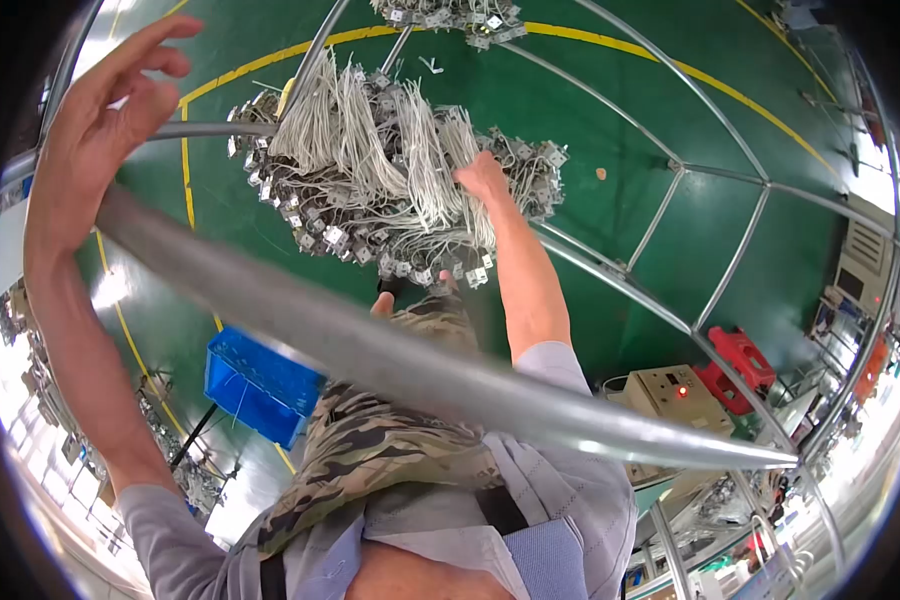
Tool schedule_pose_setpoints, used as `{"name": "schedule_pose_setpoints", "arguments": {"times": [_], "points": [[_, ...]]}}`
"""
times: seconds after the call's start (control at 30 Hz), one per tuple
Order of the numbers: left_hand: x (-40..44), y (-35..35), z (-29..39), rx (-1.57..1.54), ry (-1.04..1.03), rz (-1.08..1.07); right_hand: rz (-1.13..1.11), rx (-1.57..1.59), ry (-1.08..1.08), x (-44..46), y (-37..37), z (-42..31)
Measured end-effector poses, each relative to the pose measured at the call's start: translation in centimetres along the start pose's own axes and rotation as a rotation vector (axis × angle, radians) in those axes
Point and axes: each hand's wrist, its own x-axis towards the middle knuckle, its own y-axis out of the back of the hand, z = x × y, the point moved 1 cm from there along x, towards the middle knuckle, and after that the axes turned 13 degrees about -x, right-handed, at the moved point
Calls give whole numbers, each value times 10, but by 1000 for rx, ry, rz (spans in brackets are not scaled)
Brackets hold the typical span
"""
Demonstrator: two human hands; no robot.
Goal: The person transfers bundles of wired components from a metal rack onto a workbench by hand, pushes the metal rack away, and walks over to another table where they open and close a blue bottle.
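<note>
Bundles of pale cables point(355, 135) with small metal-and-white connectors point(310, 215) hang in a dense row over a rail of a metal tube frame. My right hand point(483, 178) is closed on the cables near the right part of the row. On the left, my left hand point(110, 120) is raised beside the upper tube, its fingers apart and curved, with nothing seen in them. A thick grey tube point(370, 345) crosses in front of my body, between my two arms.
A blue bin point(260, 385) stands on the green floor at the lower left. To the right are more frame tubes point(730, 255), a beige control box point(670, 400) with a red light and a red object point(738, 368). Another cable cluster point(450, 15) hangs at the top.
</note>
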Motion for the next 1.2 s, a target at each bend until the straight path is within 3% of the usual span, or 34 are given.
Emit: {"name": "schedule_pose_setpoints", "arguments": {"times": [0.07,0.1,0.2,0.27,0.37,0.4,0.57,0.63,0.7,0.77,0.97,1.03,1.07,1.2], "points": [[-18,3,7,0,3,-39,-25,-19,27,-21,-8,-6],[15,-9,-3,-31,-33,7,31,-53,32,31,30,0],[11,-3,-1,-16,-12,-12,-40,72,71,17,12,2],[11,-4,-2,3,-4,-30,60,171,58,9,7,9],[12,-1,-4,66,-2,-33,79,157,3,-7,21,9],[13,0,-5,63,-2,-32,28,284,9,-15,28,11],[13,1,-7,85,-50,-48,3,225,19,-33,19,40],[13,2,-6,56,-77,-70,135,184,36,-55,9,54],[13,1,-5,21,-113,-100,106,149,-9,-80,2,66],[13,1,-6,29,-98,-76,259,76,49,-106,-15,81],[12,1,-13,-66,-103,-92,182,63,-146,-139,-65,116],[16,4,-18,-75,-123,-165,162,130,-182,-151,-73,126],[16,4,-16,-10,-136,-147,223,207,-91,-161,-78,135],[18,13,-26,107,-145,-131,134,474,-300,-224,-65,129]]}}
